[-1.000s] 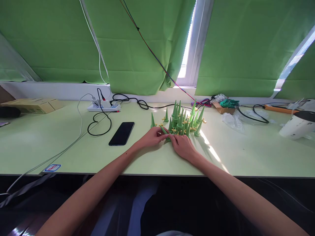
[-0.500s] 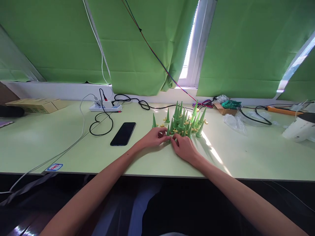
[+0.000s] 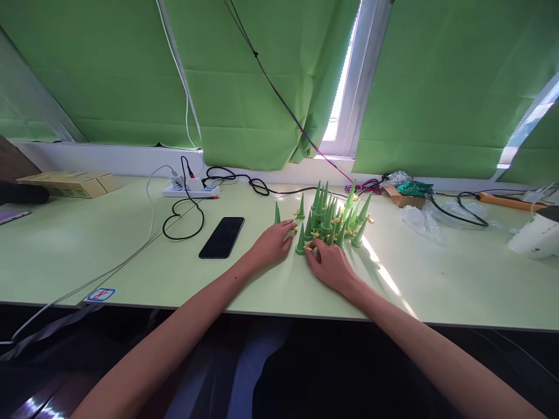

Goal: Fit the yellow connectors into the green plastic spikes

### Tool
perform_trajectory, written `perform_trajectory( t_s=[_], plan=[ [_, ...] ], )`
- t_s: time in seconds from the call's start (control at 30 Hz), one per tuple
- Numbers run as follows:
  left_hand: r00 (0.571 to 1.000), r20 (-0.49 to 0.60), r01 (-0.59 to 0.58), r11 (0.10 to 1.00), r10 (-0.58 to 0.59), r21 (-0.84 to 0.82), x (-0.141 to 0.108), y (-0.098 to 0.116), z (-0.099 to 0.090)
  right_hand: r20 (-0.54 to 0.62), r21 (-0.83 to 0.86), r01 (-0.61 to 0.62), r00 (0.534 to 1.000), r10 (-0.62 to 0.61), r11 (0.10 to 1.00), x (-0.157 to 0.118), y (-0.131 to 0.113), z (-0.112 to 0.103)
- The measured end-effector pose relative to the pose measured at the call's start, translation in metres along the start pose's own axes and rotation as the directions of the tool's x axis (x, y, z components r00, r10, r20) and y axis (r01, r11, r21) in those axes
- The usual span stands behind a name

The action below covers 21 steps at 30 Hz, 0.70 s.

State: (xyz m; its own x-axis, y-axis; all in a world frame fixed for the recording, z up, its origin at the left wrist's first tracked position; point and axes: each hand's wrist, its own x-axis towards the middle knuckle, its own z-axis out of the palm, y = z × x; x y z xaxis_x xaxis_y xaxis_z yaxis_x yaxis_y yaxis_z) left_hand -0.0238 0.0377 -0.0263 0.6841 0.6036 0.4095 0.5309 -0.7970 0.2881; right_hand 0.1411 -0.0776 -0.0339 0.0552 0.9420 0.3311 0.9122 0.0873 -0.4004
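On the table stands a cluster of pointed green cones (image 3: 327, 216) with small yellow winged pieces among them. My right hand (image 3: 331, 265) is at the cluster's near side, thumb and fingertips pinched at a small yellow piece (image 3: 308, 248) beside the base of a single upright green cone (image 3: 300, 242). To the left, my left hand (image 3: 273, 243) has its fingers bent and apart from the thumb, its fingertips by another yellow piece (image 3: 295, 228). Behind that hand rises a green cone (image 3: 277, 214), its lower part hidden. One more cone (image 3: 301, 207) stands just beyond.
A black phone (image 3: 222, 237) lies left of my hands. Farther back are a white power strip (image 3: 192, 190) and black cables (image 3: 259, 186). Clear plastic wrap (image 3: 421, 224) and a small cardboard box (image 3: 404, 199) lie right, near a white device (image 3: 536, 235). A yellow box (image 3: 72, 185) sits far left.
My left hand has let go of the near cone and moved back left, towards a loose yellow piece. The right hand stays by that cone's base. The view has shifted slightly.
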Motion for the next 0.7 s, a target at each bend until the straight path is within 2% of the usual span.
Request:
perform_trajectory(
  t_s=[0.1,0.17,0.33,0.53,0.7],
  plan=[
    [0.994,0.112,-0.021,0.999,0.017,0.039,0.0007,-0.001,0.0017,0.003,-0.024,0.005,1.0,-0.005,1.0,-0.0003,-0.0006,0.0004],
    [0.989,0.148,-0.02,0.999,0.015,0.035,0.0011,0.0003,-0.0003,0.009,-0.041,0.012,1.0,-0.012,0.999,-0.0004,-0.0007,0.0009],
    [0.988,0.155,-0.004,0.999,-0.002,0.04,0.0001,0.0052,-0.0044,0.022,-0.068,0.02,1.0,-0.018,0.997,-0.0002,0.0004,0.0021],
    [0.992,0.124,-0.038,0.994,0.025,0.106,-0.0007,0.0025,0.0004,0.021,-0.051,0.04,0.999,-0.039,0.998,-0.0006,0.0017,0.002],
    [0.983,0.184,-0.052,0.989,0.026,0.136,0.0002,0.0031,0.0009,0.032,-0.054,0.032,0.999,-0.03,0.998,-0.0007,0.0007,0.0013]
  ],
)
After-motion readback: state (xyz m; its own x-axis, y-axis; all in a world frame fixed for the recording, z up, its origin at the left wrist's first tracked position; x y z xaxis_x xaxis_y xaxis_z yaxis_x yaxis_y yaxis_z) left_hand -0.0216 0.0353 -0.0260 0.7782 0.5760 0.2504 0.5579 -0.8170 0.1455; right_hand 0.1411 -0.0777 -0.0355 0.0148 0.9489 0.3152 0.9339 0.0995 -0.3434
